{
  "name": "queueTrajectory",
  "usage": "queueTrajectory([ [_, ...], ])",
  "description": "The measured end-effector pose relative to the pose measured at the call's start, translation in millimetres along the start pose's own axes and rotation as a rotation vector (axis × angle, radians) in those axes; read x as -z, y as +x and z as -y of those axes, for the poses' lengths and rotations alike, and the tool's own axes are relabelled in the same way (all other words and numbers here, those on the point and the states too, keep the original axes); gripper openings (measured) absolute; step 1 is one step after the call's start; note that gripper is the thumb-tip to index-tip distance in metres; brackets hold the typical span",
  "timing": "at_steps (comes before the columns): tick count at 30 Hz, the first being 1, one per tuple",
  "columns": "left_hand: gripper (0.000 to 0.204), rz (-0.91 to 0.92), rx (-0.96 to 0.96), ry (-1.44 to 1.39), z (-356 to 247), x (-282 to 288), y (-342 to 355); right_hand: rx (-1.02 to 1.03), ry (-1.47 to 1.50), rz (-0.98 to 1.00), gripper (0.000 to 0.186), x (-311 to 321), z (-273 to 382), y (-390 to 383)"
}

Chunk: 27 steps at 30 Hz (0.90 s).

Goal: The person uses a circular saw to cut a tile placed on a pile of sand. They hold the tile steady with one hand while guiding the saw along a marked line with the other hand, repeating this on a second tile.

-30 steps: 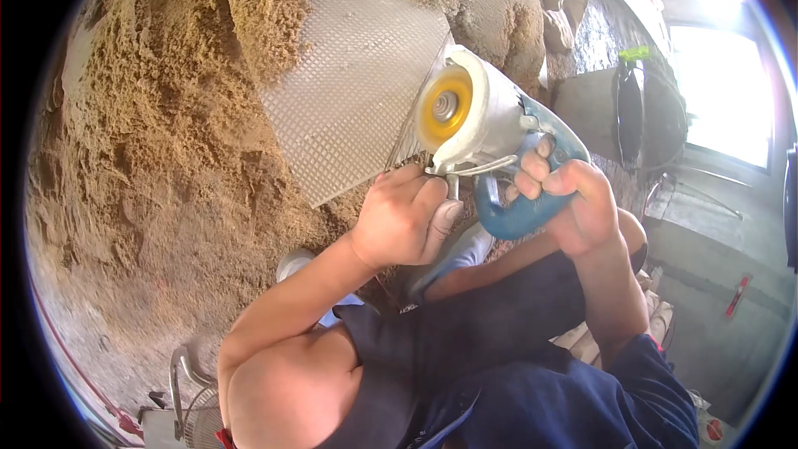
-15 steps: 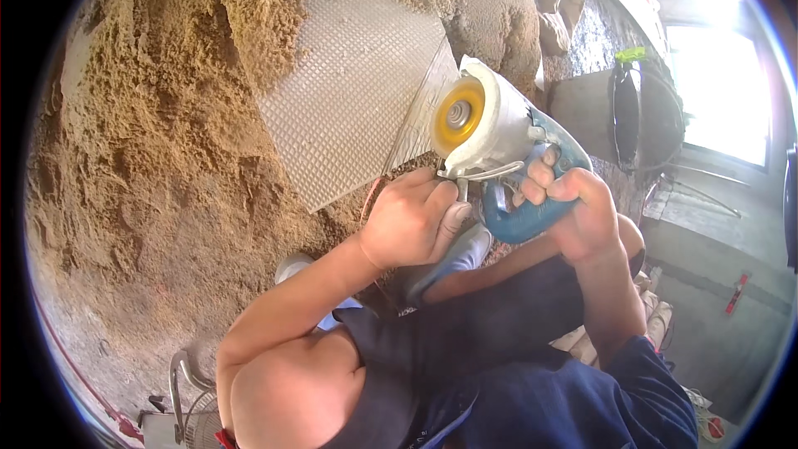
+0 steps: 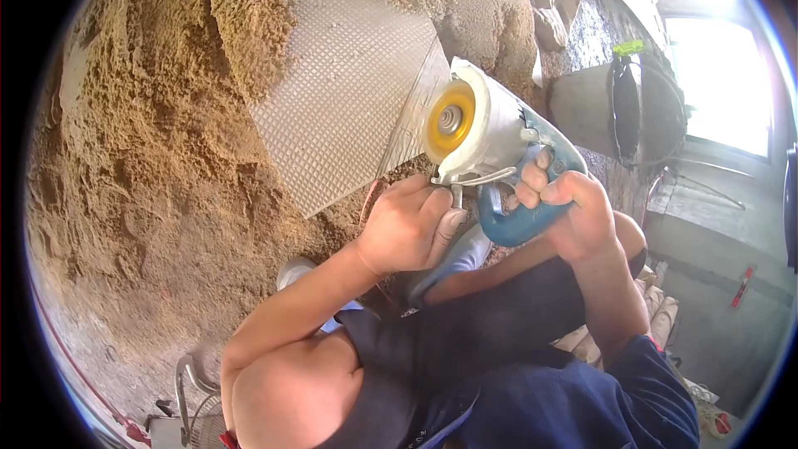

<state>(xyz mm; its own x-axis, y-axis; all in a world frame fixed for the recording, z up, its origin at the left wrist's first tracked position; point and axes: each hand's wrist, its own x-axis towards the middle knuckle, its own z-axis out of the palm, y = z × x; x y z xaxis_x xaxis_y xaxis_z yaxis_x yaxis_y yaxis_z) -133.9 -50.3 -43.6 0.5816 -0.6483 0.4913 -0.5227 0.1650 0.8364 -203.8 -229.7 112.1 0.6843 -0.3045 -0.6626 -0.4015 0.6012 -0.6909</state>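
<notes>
A hand-held power cutter with a white guard (image 3: 495, 120) and a yellow disc (image 3: 449, 120) lies tilted across the middle of the head view, disc side up. My right hand (image 3: 570, 204) is closed round its teal handle (image 3: 522, 222). My left hand (image 3: 413, 224) is closed on a small metal lever (image 3: 457, 198) at the guard's lower edge, its fingertips partly hidden. A bent light strip or wire (image 3: 486, 177) runs between the hands. Behind the cutter, a pale panel with a grid-textured face (image 3: 341, 83) lies on the heap of tan sand (image 3: 166, 116).
A grey bucket (image 3: 582, 108) stands at the right before a bright window (image 3: 716, 83). A red level (image 3: 743, 287) lies at the lower right, rolled pale sacks (image 3: 657, 320) near my right side. A wire fan cage (image 3: 199, 422) is at the lower left. My shoes (image 3: 470, 254) are below the cutter.
Across the last second the cutter and both hands have shifted only slightly, with the grips unchanged. The panel and surroundings sit slightly differently in the picture.
</notes>
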Motion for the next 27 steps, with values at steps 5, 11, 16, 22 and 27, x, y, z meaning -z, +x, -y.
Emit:
queueTrajectory([
  [5,0.020,-0.041,-0.016,0.025,-3.8,4.5,-1.3,0.003,-0.016,-0.010,0.029,-6.6,1.0,-1.0],
  [11,0.019,-0.005,0.037,0.072,-5.7,9.3,-4.3,-0.005,-0.044,0.024,0.028,-3.7,-0.8,2.4],
  [16,0.019,0.010,-0.007,0.006,-2.1,1.7,-6.0,-0.016,-0.033,-0.018,0.027,-4.5,-0.6,-1.9],
  [22,0.019,-0.023,-0.016,0.067,-9.5,12.7,-3.9,-0.024,-0.003,0.005,0.026,-7.3,0.6,-2.0],
  [27,0.019,-0.022,-0.028,0.076,-5.4,15.9,-9.1,-0.026,-0.073,0.011,0.027,-17.6,0.2,2.3],
])
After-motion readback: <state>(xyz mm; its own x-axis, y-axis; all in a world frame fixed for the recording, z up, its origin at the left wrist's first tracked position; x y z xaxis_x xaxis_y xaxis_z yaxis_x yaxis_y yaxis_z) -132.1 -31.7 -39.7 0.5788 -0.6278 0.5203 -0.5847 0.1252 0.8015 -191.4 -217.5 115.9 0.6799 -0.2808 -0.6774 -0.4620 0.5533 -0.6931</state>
